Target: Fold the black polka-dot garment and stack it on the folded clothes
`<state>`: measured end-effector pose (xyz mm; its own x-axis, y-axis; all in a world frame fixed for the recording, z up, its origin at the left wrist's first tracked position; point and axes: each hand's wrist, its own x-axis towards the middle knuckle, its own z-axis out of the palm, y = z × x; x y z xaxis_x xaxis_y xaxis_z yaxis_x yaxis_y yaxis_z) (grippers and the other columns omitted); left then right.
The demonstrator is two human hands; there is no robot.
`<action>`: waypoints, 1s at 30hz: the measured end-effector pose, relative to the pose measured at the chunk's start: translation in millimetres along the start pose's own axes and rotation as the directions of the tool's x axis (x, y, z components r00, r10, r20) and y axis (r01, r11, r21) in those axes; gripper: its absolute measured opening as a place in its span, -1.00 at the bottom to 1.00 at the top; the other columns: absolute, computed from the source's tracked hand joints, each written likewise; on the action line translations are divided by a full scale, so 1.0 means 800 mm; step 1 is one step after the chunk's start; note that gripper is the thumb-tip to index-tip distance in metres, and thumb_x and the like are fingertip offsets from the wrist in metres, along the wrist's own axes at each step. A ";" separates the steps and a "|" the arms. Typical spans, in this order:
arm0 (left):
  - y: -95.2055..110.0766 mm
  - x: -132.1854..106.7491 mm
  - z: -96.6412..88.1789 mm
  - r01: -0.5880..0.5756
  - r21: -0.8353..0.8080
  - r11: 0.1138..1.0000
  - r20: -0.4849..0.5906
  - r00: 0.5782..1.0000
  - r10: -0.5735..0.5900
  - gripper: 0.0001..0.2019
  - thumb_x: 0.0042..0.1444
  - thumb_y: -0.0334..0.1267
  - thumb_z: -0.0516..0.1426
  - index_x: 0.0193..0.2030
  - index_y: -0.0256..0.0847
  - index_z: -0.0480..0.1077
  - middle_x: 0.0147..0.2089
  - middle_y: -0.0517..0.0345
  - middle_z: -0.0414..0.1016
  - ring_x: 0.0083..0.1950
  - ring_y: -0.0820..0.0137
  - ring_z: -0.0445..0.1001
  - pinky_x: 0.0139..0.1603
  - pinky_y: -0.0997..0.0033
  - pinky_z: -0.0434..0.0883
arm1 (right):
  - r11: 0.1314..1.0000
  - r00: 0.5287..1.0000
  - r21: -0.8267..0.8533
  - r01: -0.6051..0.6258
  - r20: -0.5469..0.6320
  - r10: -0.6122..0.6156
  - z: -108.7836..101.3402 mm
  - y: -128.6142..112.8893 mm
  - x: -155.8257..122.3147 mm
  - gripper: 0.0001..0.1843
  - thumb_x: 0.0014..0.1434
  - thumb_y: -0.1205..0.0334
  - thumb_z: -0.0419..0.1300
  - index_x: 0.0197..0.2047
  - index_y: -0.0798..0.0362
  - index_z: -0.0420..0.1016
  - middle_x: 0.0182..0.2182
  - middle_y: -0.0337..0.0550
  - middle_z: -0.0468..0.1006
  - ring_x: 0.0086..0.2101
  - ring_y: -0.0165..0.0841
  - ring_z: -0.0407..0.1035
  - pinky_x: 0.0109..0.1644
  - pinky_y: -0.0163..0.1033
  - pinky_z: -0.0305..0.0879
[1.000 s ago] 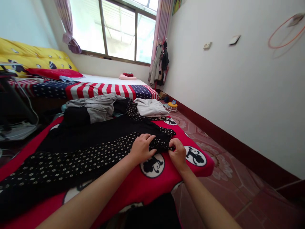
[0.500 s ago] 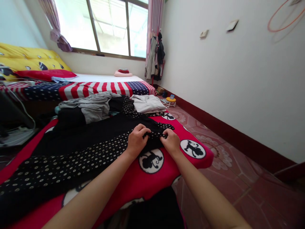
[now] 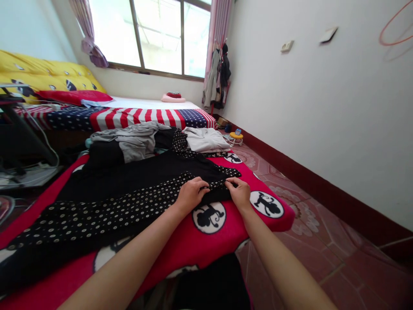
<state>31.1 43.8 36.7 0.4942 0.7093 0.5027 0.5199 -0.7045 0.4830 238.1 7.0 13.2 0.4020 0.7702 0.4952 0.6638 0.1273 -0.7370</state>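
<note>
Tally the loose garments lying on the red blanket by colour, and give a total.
Black with white dots: 1, the polka-dot garment under both hands
Plain black: 1
Grey: 1
White: 1
Total: 4

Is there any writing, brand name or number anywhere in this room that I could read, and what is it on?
None can be read.
The red blanket carries only black monkey figures in white circles, no words.
The black dotted garment under the left hand and right hand shows no label.
The striped and starred bedcover has no lettering.
The wall plates are too small to tell.
</note>
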 end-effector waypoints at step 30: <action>-0.084 -0.090 -0.089 -0.017 0.344 0.939 0.299 0.950 -0.093 -0.48 0.31 0.08 -0.10 0.35 0.02 0.14 0.45 0.08 0.02 0.45 0.21 -0.02 0.39 0.04 0.00 | 0.703 0.762 -0.374 0.604 0.529 -0.374 0.087 -0.067 -0.060 -0.38 0.32 -0.09 -0.07 0.36 -0.03 0.14 0.35 -0.05 0.07 0.31 -0.10 -0.02 0.30 0.20 -0.13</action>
<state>-89.1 38.9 19.0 0.6297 0.7457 0.2178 0.7194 -0.6656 0.1988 139.6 6.8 -2.6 -0.2752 0.8699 0.4092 0.9458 0.3214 -0.0471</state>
